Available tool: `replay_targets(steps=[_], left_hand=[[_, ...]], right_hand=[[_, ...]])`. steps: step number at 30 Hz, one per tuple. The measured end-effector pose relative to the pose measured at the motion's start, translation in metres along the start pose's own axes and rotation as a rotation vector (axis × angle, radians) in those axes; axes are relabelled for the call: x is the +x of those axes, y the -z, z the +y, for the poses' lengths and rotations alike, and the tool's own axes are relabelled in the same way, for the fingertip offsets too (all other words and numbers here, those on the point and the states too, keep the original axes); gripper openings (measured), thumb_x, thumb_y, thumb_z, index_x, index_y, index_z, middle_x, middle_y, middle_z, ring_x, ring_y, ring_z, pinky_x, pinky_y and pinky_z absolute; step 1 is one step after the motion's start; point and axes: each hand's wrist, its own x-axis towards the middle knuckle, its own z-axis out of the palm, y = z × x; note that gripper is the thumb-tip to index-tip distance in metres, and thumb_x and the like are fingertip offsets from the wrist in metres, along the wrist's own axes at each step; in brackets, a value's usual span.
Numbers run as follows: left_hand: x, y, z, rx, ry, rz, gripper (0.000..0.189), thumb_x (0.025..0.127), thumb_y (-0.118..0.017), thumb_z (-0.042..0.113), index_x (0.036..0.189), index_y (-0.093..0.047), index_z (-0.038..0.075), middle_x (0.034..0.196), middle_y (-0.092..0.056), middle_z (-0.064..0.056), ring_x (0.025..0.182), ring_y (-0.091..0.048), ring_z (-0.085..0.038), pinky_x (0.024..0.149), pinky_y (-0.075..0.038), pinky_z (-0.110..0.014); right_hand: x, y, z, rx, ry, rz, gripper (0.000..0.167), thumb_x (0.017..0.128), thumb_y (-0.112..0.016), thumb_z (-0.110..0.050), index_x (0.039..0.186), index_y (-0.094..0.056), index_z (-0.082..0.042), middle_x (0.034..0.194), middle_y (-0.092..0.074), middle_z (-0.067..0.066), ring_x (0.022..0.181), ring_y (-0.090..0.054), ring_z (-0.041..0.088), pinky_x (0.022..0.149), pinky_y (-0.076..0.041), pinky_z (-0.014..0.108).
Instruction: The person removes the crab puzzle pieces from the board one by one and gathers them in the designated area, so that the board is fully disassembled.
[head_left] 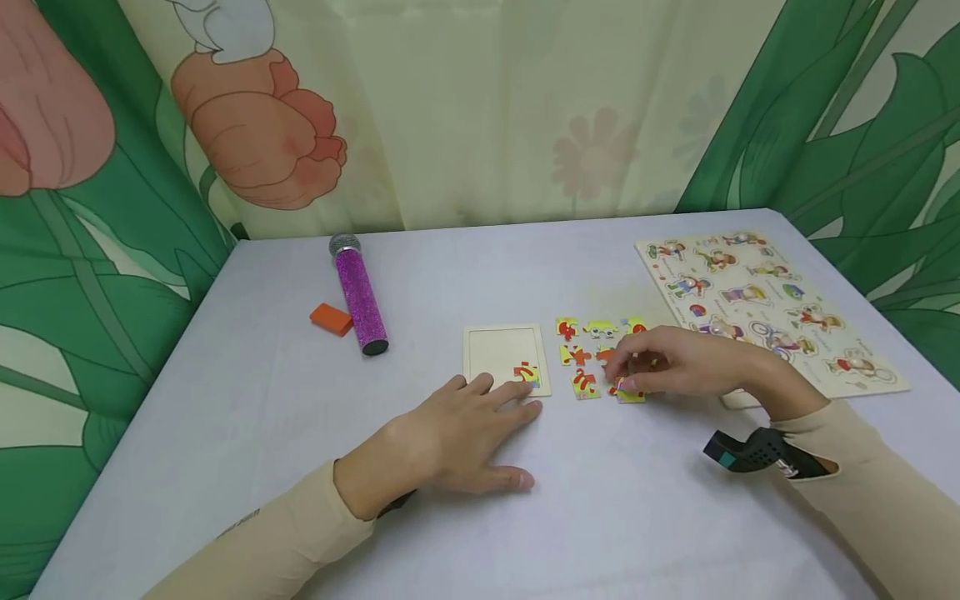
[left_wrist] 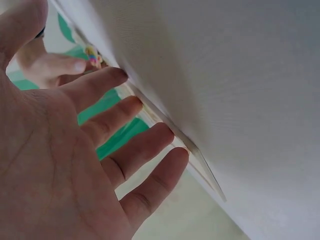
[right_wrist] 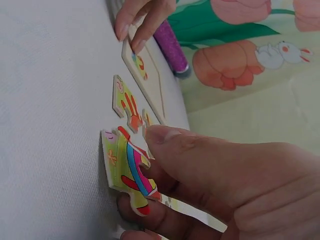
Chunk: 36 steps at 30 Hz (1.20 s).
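Observation:
A small wooden puzzle tray (head_left: 491, 346) lies mid-table, with one red-and-yellow puzzle piece (head_left: 527, 373) in its near right corner. My left hand (head_left: 450, 442) rests by the tray's near edge, fingers extended; the left wrist view shows its fingertips touching that edge. Right of the tray, my right hand (head_left: 686, 360) pinches a puzzle piece with blue and pink stripes (right_wrist: 136, 162) between thumb and fingers. It partly covers another green puzzle piece (right_wrist: 111, 157). Several loose pieces (head_left: 584, 385) lie in rough rows beside the hand, which hides some of them.
A large board with printed figures (head_left: 765, 292) lies at the right. On the left are a purple glittery microphone (head_left: 362, 300) and an orange block (head_left: 331, 319). A patterned curtain (head_left: 480, 117) hangs behind the white table (head_left: 247, 400).

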Motion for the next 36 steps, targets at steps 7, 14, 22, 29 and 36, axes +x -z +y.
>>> replay_targets(steps=[7, 14, 22, 29, 36], left_hand=[[0.0, 0.002, -0.007, -0.053, -0.027, 0.0, 0.084, 0.094, -0.048, 0.076, 0.162, -0.032, 0.03, 0.171, -0.02, 0.008, 0.142, -0.04, -0.025, 0.115, -0.037, -0.052], [0.001, 0.011, -0.027, -0.161, 0.002, 0.009, 0.079, 0.098, -0.057, 0.063, 0.163, -0.03, 0.028, 0.171, -0.019, 0.004, 0.15, -0.035, -0.025, 0.117, -0.037, -0.051], [0.006, 0.018, -0.058, -0.177, 0.114, 0.029, 0.083, 0.097, -0.063, 0.056, 0.164, -0.027, 0.023, 0.17, -0.021, -0.007, 0.151, -0.029, -0.034, 0.12, -0.033, -0.051], [0.01, 0.022, -0.082, -0.213, 0.158, -0.005, 0.086, 0.096, -0.069, 0.049, 0.164, -0.027, 0.018, 0.173, -0.015, -0.004, 0.155, -0.023, -0.034, 0.121, -0.031, -0.055], [0.016, 0.019, -0.096, -0.26, 0.19, -0.052, 0.095, 0.092, -0.072, 0.053, 0.165, -0.024, 0.017, 0.171, -0.022, -0.001, 0.154, -0.027, -0.032, 0.123, -0.027, -0.049]], right_hand=[[-0.006, 0.003, -0.002, -0.015, -0.01, 0.024, 0.012, 0.1, -0.068, -0.029, 0.112, -0.072, -0.027, 0.116, -0.069, -0.008, 0.101, -0.061, 0.011, 0.084, -0.054, 0.027], [-0.008, 0.006, -0.003, -0.01, -0.038, 0.016, 0.013, 0.101, -0.067, -0.03, 0.112, -0.072, -0.025, 0.116, -0.07, -0.008, 0.099, -0.065, 0.012, 0.086, -0.055, 0.027], [-0.01, 0.008, -0.006, 0.087, -0.125, 0.007, 0.017, 0.1, -0.07, -0.025, 0.114, -0.071, -0.016, 0.115, -0.069, 0.003, 0.088, -0.07, 0.018, 0.074, -0.061, 0.032], [-0.01, 0.008, -0.007, 0.012, -0.107, 0.031, 0.016, 0.1, -0.07, -0.027, 0.113, -0.071, -0.018, 0.107, -0.07, -0.002, 0.084, -0.07, 0.015, 0.07, -0.06, 0.031], [-0.008, 0.013, -0.011, -0.057, -0.114, 0.036, 0.016, 0.1, -0.07, -0.026, 0.114, -0.071, -0.018, 0.103, -0.072, -0.005, 0.08, -0.069, 0.013, 0.072, -0.058, 0.029]])
